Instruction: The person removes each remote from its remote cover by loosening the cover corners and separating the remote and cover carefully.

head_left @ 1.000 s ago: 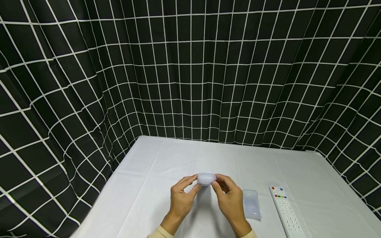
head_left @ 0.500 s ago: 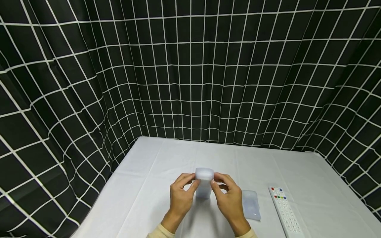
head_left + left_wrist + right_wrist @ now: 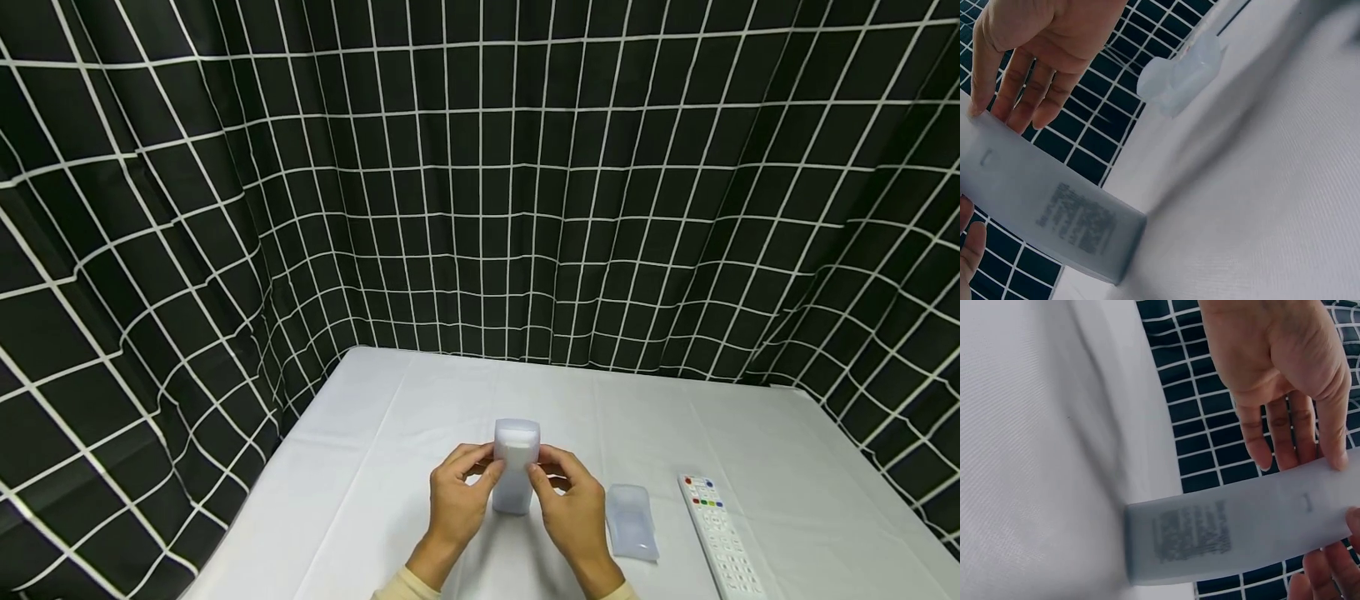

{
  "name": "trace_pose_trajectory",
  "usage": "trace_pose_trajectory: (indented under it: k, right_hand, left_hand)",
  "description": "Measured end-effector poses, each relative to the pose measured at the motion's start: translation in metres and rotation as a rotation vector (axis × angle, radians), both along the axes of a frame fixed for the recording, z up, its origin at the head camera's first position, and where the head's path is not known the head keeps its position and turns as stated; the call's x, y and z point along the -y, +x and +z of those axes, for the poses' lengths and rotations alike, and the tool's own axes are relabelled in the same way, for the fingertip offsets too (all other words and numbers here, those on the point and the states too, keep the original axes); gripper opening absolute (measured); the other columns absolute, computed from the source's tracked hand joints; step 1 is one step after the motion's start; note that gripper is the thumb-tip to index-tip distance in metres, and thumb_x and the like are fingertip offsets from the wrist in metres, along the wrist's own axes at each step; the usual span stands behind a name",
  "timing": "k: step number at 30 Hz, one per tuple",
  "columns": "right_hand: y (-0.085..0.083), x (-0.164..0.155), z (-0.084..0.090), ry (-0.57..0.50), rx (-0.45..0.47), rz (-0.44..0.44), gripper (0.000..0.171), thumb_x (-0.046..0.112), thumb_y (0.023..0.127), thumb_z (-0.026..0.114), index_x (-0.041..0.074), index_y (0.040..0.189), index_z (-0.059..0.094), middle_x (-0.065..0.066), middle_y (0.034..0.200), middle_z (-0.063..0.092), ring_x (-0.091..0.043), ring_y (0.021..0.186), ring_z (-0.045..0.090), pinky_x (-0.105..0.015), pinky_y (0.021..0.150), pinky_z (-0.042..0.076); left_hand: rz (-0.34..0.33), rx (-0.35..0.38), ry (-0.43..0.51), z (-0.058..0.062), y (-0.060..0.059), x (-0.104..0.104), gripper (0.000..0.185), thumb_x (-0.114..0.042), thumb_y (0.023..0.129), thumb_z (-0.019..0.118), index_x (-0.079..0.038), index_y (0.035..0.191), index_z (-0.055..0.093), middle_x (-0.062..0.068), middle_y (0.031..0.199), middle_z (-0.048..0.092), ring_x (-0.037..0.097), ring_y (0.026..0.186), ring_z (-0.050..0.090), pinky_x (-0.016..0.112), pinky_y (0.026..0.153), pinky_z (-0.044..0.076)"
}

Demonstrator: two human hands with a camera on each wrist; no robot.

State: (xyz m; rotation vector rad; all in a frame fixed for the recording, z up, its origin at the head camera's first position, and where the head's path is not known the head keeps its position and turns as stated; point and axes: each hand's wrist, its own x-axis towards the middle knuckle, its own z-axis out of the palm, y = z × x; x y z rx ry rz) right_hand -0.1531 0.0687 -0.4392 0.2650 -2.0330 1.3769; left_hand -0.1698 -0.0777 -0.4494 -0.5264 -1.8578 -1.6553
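Observation:
In the head view a white remote control in a translucent bluish cover [image 3: 514, 487] stands nearly upright at the middle front of the table. Printed label text shows through the cover in both wrist views; its lower end is at or very near the cloth. The left hand [image 3: 459, 500] pinches its left edge near the upper part, thumb towards me. From the other side, the right hand [image 3: 576, 508] pinches the right edge at about the same height. To the right of the right hand lies another translucent cover [image 3: 632, 521], loose on the table.
A white remote control [image 3: 722, 537] with coloured buttons lies farther right, slanting towards the front edge. White cloth covers the table [image 3: 390, 417]. Black curtains [image 3: 495, 192] with a white grid surround its back and sides.
Between my hands the covered remote has gone from showing only its end to showing its long face, its top now higher above the fingers. Loose cover and other remote stay put.

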Motion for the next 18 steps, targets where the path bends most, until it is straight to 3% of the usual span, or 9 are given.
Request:
trace_pose_trajectory:
  k: [4,12,15,18]
  right_hand:
    - [-0.003,0.0,-0.006,-0.007,0.022,-0.002,0.026,-0.009,0.077,0.076,0.002,0.1,0.07,-0.001,0.091,0.07,-0.015,0.078,0.065,-0.031,0.064,0.055]
    - [-0.004,0.0,-0.014,0.01,0.184,-0.011,0.023,0.0,0.083,0.075,0.005,0.105,0.07,-0.005,0.095,0.071,-0.019,0.082,0.069,-0.032,0.067,0.057]
    - [-0.005,0.0,-0.014,0.006,0.19,-0.026,0.022,0.001,0.083,0.075,0.006,0.104,0.07,-0.003,0.092,0.071,-0.018,0.08,0.069,-0.033,0.066,0.057]
    - [-0.007,0.0,-0.015,0.007,0.182,-0.045,0.022,0.001,0.082,0.075,0.005,0.103,0.07,-0.001,0.087,0.07,-0.015,0.075,0.067,-0.032,0.066,0.056]
  left_hand:
    - [-0.011,0.027,0.0,-0.01,-0.004,0.002,0.021,0.0,0.081,0.076,0.002,0.101,0.072,-0.001,0.092,0.067,0.02,0.079,0.066,0.029,0.07,0.055]
    - [-0.018,0.115,-0.002,-0.019,-0.006,0.001,0.026,0.004,0.081,0.075,0.0,0.106,0.071,0.001,0.094,0.069,0.02,0.083,0.067,0.033,0.073,0.056]
    - [-0.011,0.133,-0.008,-0.016,-0.005,0.0,0.027,0.007,0.08,0.074,0.002,0.107,0.07,0.005,0.093,0.069,0.023,0.081,0.067,0.035,0.073,0.056]
    - [-0.008,0.121,-0.019,-0.006,0.001,-0.001,0.026,0.01,0.08,0.072,0.008,0.106,0.068,0.011,0.09,0.068,0.027,0.077,0.067,0.036,0.072,0.056]
